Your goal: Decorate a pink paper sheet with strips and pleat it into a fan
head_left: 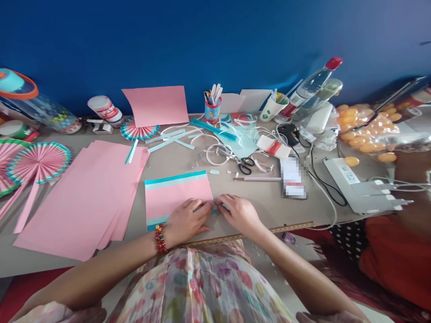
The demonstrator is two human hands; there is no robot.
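A pink paper sheet (175, 195) with blue bands along its far and near edges lies on the table in front of me. My left hand (190, 217) rests over its near right part, fingers bent down onto the paper and thumb apart. Just off the sheet's right edge is my right hand (239, 213), its thumb and fingertips pinched together at the end of a narrow blue paper strip (214, 211). Most of that strip is hidden under my left hand. The two hands' fingertips nearly meet.
Left lie large pink sheets (77, 197) and a pleated paper fan (38, 162). Beyond the work are scissors (245, 165), a pencil (257, 179) and a pen cup (213, 110). A phone (293, 178) and a power strip (352, 184) sit right, near another person's arm (412, 188).
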